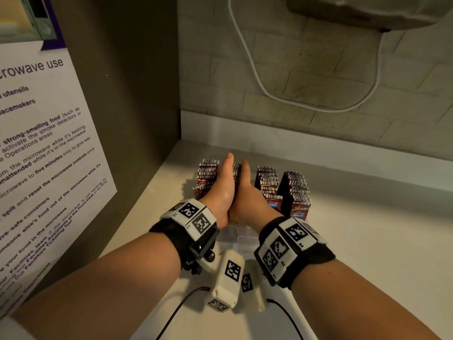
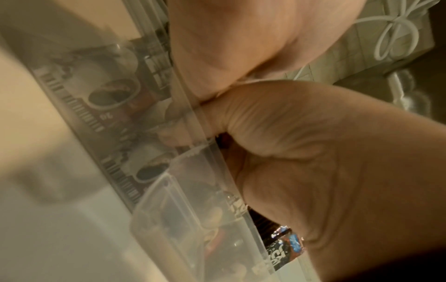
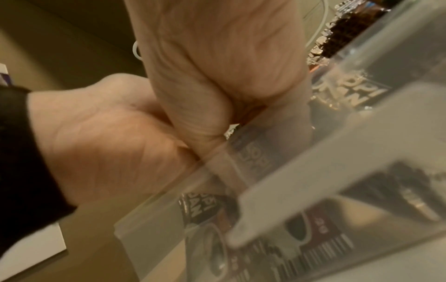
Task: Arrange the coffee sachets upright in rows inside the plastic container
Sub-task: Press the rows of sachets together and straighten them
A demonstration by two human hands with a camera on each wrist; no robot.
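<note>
A clear plastic container stands on the white counter and holds several upright rows of brown coffee sachets. One row stands left of my hands and two more to their right. My left hand and right hand reach into the container with straight fingers, palms facing each other. They press a row of sachets between them. In the wrist views the heels of both hands meet at the container rim, and the fingers are mostly hidden behind its wall.
A brown side panel with a printed microwave notice closes the left side. A tiled wall with a looping white cable rises behind, and a white appliance hangs at the top right. Bare counter extends to the right of the container.
</note>
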